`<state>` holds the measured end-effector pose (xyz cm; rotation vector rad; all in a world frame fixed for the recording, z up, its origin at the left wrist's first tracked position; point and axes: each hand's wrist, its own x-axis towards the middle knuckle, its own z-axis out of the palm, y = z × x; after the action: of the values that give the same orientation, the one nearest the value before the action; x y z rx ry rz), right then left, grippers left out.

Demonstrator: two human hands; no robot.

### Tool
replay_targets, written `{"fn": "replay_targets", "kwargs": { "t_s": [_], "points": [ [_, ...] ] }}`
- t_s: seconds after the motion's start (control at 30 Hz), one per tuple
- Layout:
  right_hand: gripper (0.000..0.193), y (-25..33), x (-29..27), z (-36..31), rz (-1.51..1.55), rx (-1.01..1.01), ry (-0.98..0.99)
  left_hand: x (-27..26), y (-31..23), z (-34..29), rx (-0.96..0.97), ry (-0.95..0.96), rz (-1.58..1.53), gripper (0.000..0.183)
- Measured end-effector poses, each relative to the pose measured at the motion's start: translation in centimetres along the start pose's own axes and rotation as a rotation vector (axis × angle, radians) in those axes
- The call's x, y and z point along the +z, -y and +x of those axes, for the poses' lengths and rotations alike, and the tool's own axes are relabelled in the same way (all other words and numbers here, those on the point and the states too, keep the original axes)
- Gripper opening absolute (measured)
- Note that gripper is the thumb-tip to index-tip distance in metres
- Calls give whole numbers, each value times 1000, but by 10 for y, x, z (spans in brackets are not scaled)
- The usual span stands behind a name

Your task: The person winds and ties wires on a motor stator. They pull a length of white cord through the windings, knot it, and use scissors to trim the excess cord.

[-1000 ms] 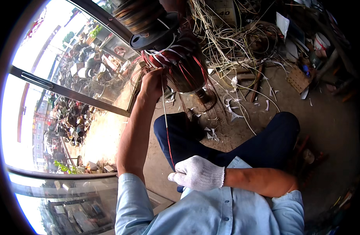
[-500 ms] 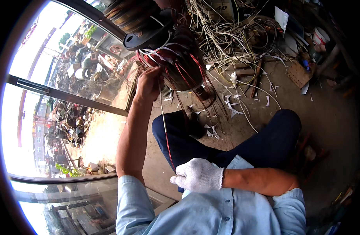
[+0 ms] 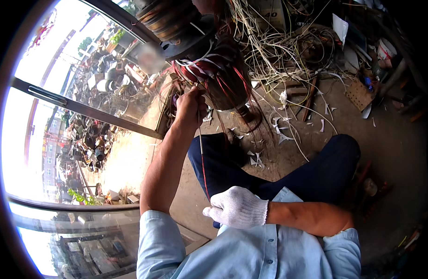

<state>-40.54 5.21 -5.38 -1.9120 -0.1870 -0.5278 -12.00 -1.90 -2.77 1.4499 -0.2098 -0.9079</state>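
A thin red wire (image 3: 204, 172) runs taut between my hands, and its upper stretch is covered by a pale sleeve (image 3: 201, 142). My bare left hand (image 3: 190, 106) is closed around the upper end, just below a bundle of red and white winding leads (image 3: 195, 69). The leads are on a large motor rotor (image 3: 223, 90) with dark discs and brown rings above. In front of my shirt, my right hand (image 3: 237, 207), in a white knitted glove, is closed on the lower end of the red wire. That end is hidden in the fist.
Loose red leads (image 3: 260, 125) hang off the rotor. Tangled pale cables (image 3: 288, 51) lie at the back, with white paper scraps (image 3: 281, 135) on the floor. A perforated brown board (image 3: 359, 90) and a white bucket (image 3: 386, 49) are at the right. A metal-framed glass door (image 3: 88, 109) stands at my left.
The view has shifted slightly, so the rotor appears farther right and lower. My left hand has drawn a little away from the lead bundle, still gripping. My right hand has barely moved.
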Motion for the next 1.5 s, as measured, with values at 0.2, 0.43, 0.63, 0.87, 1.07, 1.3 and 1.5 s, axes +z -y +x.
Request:
{"fn": "replay_targets", "kwargs": {
  "t_s": [0.2, 0.43, 0.63, 0.87, 1.07, 1.3, 1.5],
  "points": [
    [38, -4, 2, 2, 24, 23, 29, 4, -7, 7, -13, 42, 1, 30],
    [41, 0, -2, 4, 106, 104, 39, 5, -11, 26, -15, 11, 26, 28],
    [40, 2, -6, 5, 98, 89, 42, 8, -15, 30, 17, 9, 79, 25],
    [39, 5, -15, 0, 98, 97, 76, 4, -11, 37, 25, -46, 73, 25],
    [39, 2, -11, -2, 120, 145, 72, 8, -8, 32, 33, 4, 26, 25],
    [42, 31, -57, -1, 12, 167, 92, 6, -3, 22, 290, -44, 198, 28],
    [26, 79, -169, -7, -91, 407, -230, -24, 27, 26, 1222, -184, 998, 33]
  ]
}}
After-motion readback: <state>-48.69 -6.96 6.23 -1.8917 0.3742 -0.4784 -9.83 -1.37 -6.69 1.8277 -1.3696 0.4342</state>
